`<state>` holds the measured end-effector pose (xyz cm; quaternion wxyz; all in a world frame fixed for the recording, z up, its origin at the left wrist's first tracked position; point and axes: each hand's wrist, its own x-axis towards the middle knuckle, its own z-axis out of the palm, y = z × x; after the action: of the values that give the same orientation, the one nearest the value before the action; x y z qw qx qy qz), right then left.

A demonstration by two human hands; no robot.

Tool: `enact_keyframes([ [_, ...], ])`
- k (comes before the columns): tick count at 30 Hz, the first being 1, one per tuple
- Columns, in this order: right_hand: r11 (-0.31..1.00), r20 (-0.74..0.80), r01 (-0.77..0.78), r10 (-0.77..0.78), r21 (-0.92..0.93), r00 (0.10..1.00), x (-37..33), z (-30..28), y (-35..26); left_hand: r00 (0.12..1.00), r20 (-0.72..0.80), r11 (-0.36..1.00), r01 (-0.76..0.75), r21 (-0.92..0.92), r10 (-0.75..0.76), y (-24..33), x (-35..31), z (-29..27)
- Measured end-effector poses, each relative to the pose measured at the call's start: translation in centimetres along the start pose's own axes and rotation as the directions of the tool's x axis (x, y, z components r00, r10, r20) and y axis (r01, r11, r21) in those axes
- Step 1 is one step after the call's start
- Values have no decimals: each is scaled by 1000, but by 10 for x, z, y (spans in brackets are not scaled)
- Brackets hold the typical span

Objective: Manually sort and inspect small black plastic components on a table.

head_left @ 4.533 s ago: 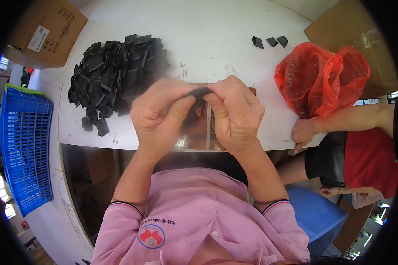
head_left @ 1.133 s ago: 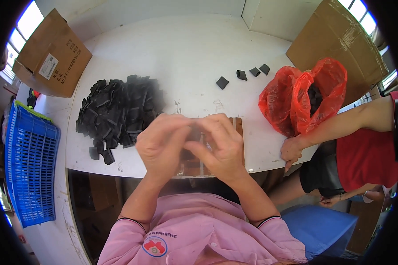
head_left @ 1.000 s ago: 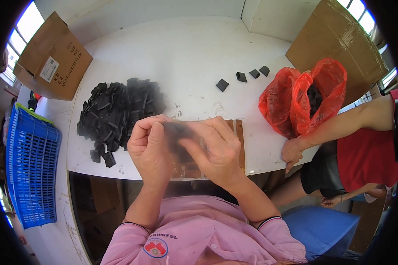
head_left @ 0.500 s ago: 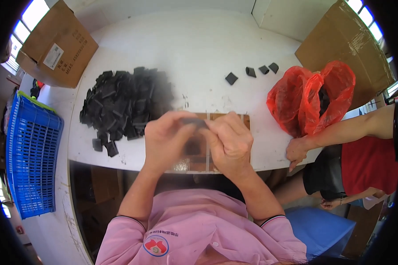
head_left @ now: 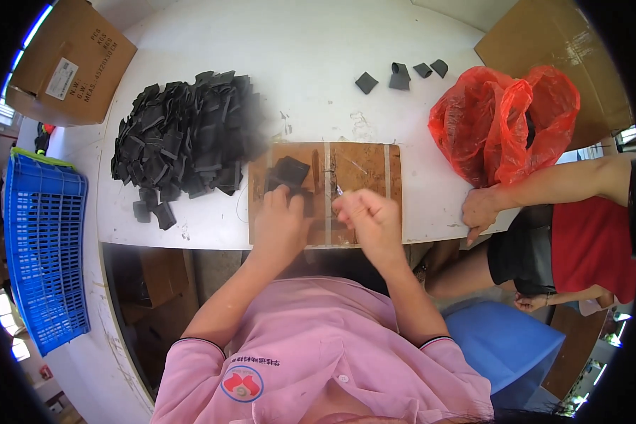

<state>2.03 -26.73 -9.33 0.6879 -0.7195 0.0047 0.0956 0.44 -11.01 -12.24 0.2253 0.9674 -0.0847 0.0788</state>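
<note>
My left hand [head_left: 281,222] has its fingers bent onto a black fabric piece [head_left: 291,172], which lies on a brown board [head_left: 378,169] at the table's front edge. Part of that piece is hidden under the fingers. Beside it, over the right half of the board, my right hand [head_left: 369,218] is closed on a small slim tool [head_left: 340,191]. Only its pale, shiny tip shows, so its kind is unclear. To the left of the board rises a big heap of black fabric pieces [head_left: 184,134].
Several small black pieces [head_left: 400,76] lie at the back right, near a red plastic bag [head_left: 473,120]. A co-worker's hand [head_left: 482,210] rests at the right table edge. Cardboard boxes [head_left: 78,63] stand at both sides. A blue basket [head_left: 47,247] is at far left.
My hands were together above the board, with a blurred dark piece between them. They have parted: the left is down at the fabric piece, the right is apart with the slim tool. The view has shifted.
</note>
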Motion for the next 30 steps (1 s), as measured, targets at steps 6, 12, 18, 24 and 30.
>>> enact_keyframes([
  [6, 890, 11, 280, -296, -361, 955, -10, 12, 9, 991, -58, 980, -130, -154, 122, -16, 1, -10],
  [12, 977, 154, -80, 49, 198, 987, -3, 11, 1, 817, 566, 170, 576, -799, -110, 19, 6, -41],
  [18, 688, 132, -304, 293, 659, 947, -2, 8, -1, 905, 358, -164, 327, -931, -230, 43, -4, -34],
  [24, 596, 99, -313, 363, 740, 927, -5, 13, -5, 892, 359, 58, 388, -920, -274, 42, -4, -30],
  [30, 687, 87, -300, 327, 662, 941, -5, 16, -2, 908, 260, 111, 311, -944, -328, 46, -8, -30],
])
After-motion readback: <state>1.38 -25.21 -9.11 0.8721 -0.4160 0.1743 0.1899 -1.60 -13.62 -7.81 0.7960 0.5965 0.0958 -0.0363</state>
